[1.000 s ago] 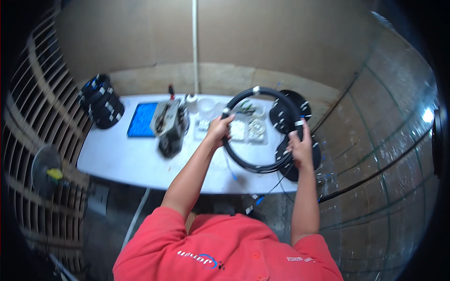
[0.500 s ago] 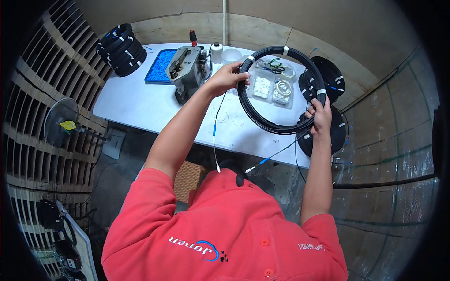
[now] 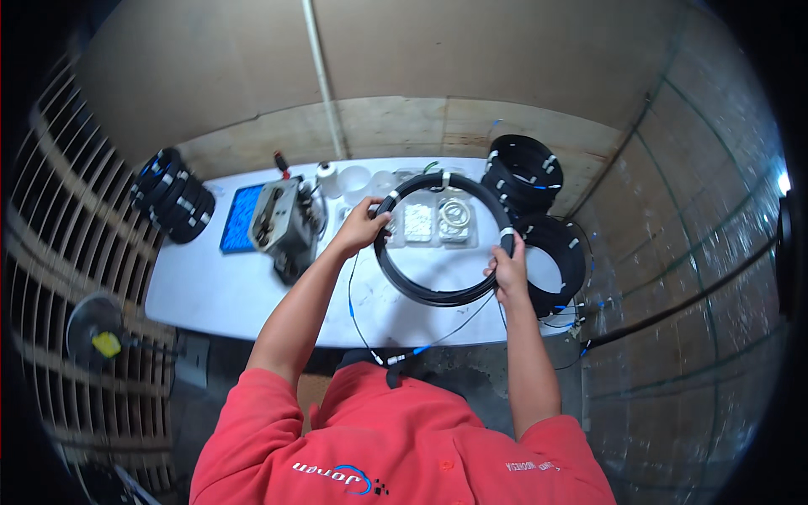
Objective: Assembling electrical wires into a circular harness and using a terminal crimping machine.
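Observation:
Between my hands I hold up a coil of black cable (image 3: 433, 298), bound with white bands, above the front part of the table. My left hand (image 3: 364, 227) grips its left side, thumb on top. My right hand (image 3: 509, 269) is closed round its right side near a white band. Two loose cable ends hang below the coil in front of my shirt, one with a blue sleeve (image 3: 351, 310), the other with a blue section (image 3: 421, 349). Their pale tips nearly meet at my waist.
A metal bench machine (image 3: 284, 223) stands left on the white table (image 3: 198, 290), beside a blue tray (image 3: 242, 217) of small blue parts. Behind the coil sits a clear divided box (image 3: 418, 221) of white pieces. Black coils are stacked left (image 3: 172, 198) and right (image 3: 522, 172). A fan (image 3: 101, 332) is at left.
The view has tilted up and shifted. The coil, still in both hands, appears lower and further left. The two hanging cable ends have swung closer together.

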